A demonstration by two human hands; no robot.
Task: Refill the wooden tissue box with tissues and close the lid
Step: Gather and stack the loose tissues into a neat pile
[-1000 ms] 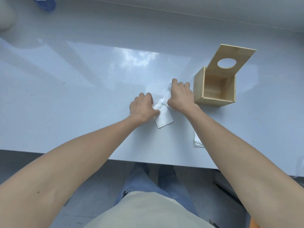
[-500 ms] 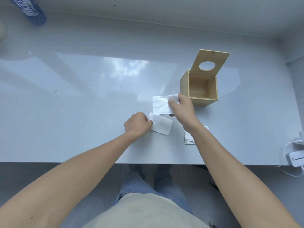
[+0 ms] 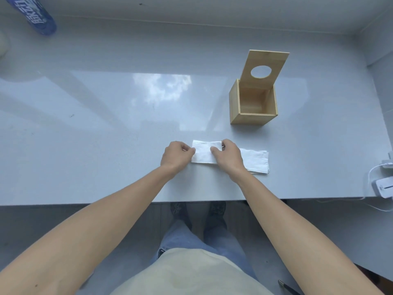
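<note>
One wooden tissue box [image 3: 251,119], lid [image 3: 264,66] up. Left hand [image 3: 177,155] and right hand [image 3: 228,155] each pinch one folded tissue [image 3: 203,153]; one tissue stack [image 3: 256,161] right. Bottle [image 3: 32,14] lettering illegible.

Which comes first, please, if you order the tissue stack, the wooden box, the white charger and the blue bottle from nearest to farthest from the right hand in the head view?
From the right hand:
1. Tissue stack, just to its right.
2. Wooden box, beyond it.
3. White charger, at the far right edge.
4. Blue bottle, in the far left corner.
</note>
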